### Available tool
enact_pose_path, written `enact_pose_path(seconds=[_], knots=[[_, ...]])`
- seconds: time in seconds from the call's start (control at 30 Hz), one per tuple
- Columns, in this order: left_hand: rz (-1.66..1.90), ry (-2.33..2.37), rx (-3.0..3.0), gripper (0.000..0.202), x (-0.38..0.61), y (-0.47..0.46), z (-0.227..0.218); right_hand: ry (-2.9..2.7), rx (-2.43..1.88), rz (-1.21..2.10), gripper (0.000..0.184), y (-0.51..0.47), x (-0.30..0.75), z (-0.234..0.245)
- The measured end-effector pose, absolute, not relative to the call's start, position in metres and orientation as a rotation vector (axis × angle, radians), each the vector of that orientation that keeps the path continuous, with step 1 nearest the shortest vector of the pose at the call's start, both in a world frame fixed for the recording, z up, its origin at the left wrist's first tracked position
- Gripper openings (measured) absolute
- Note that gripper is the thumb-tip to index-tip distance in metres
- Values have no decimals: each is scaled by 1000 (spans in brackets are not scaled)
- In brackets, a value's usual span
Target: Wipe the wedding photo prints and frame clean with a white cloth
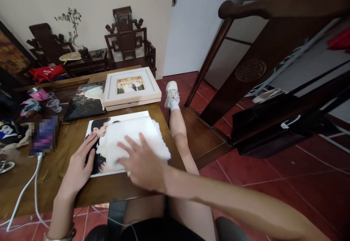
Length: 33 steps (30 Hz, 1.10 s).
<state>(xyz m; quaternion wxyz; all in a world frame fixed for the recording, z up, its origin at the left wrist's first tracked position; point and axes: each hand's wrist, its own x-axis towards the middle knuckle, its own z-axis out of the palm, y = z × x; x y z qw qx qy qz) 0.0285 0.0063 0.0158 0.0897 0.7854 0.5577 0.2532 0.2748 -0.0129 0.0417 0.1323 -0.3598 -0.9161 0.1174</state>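
A photo print (96,166) of two people lies flat near the front edge of the wooden table. My left hand (82,160) rests on its left side, fingers laid out flat. A white cloth (150,133) with a ruffled right edge covers much of the print. On top of that cloth my right hand (142,160) presses with spread fingers, slightly blurred. The part of the picture beneath the cloth is hidden.
Behind the print are a framed photo (131,86) on a box and a dark photo panel (84,100). A cup (38,93), a clear plastic cup (54,102) and a white cable (36,186) are at left. A wooden chair (246,66) stands right.
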Motion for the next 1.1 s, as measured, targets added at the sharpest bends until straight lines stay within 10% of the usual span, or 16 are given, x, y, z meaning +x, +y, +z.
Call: enact_pose_path(seconds=[0.33,0.63,1.1], knots=[[788,1660,2314,45,28,7,15,-2575,-1159,217,38,26,237,43],[769,1650,2300,46,32,5,19,-2689,-813,762,30,-41,297,50],[775,1698,2281,44,33,4,17,-2587,-1177,495,41,69,238,59]])
